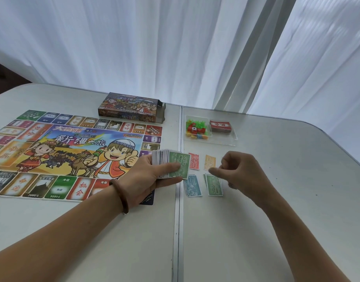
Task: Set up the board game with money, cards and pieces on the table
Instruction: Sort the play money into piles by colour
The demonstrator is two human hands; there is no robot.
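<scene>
four lots of money lie on the desk (276, 200) just right of the board (73, 151): red notes (194, 161) and orange notes (210, 162) farther back, a blue pile (193, 185) and a green pile (214, 187) nearer the person. the left hand (152, 180) grips a thick stack (171, 164) of notes over the board's right edge, thumb across a green 500 on top. the right hand (242, 171) hovers by the green pile, fingers loosely curled, forefinger out, holding nothing visible. behind, a clear tray (230, 137) holds coloured pieces (196, 129) and a red deck (220, 126). the box (132, 108) lies beyond the board.
</scene>
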